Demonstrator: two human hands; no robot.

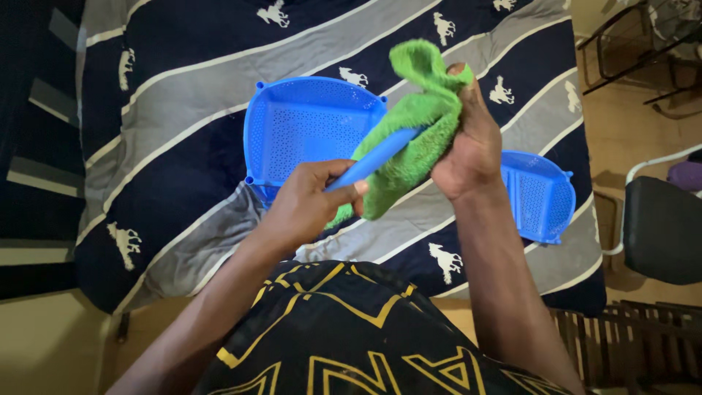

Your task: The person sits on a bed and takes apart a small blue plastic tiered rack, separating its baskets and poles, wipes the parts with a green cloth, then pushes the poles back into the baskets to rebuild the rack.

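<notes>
both hands are closed in a grip; the left hand (311, 201) curls its fingers round the lower end of a slim blue plastic handle (373, 159), thumb laid along the top; the right hand (468, 150) bunches a fluffy green microfibre cloth (417, 121) round the upper part of that handle, thumb pointing up beside the cloth's folded top corner; the handle runs on a slant from the left hand up into the cloth, and its far end is hidden inside the folds, so what it belongs to cannot be told; both hands hang above the bed, in front of the person's chest; below them, a large blue perforated plastic tray with a curved side (303, 132) lies flat on a bedspread striped in navy, grey and white with small white horse figures (183, 110); a smaller blue perforated plastic tray of the same shape (545, 197) lies on the bedspread to the right, partly hidden by the right wrist; the two trays lie apart; a black garment with yellow line pattern (344, 336) fills the bottom of the view; a dark chair seat (662, 227) stands on the floor beside the bed at right.
</notes>
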